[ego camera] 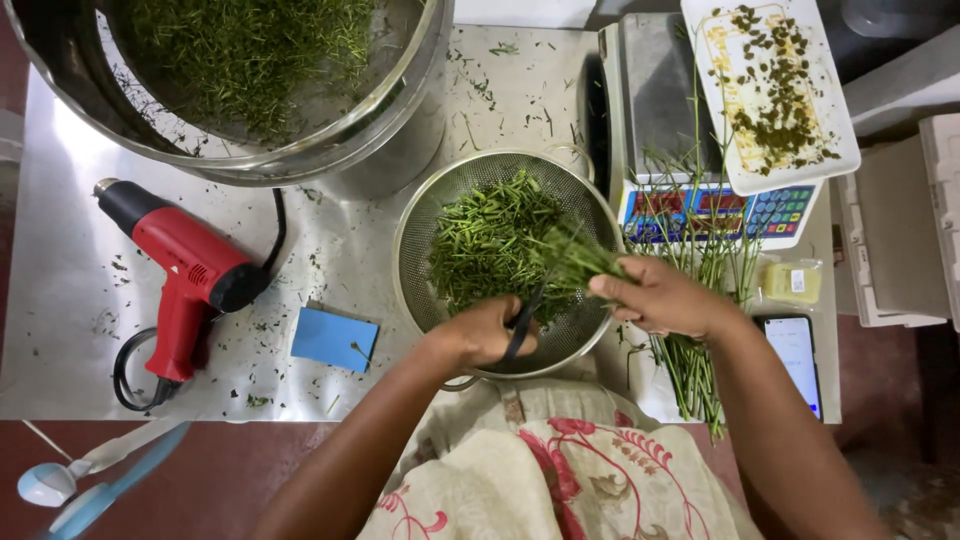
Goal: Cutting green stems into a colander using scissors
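Green stems (575,258) pinched by right hand (665,300); left hand (490,332) grips scissors (524,322).

Bare forearms without sleeves, cream garment over the lap, red floral and paisley print

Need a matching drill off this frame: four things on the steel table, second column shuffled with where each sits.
Things
1. red heat gun
2. blue card
3. mesh colander
4. white tray

Places
A. resting on top of the weighing scale, far right
B. lying flat between the heat gun and the colander
C. under both hands, filled with cut green stems
D. left side of the table, cord looped beside it

Pairs: 1-D, 2-B, 3-C, 4-A
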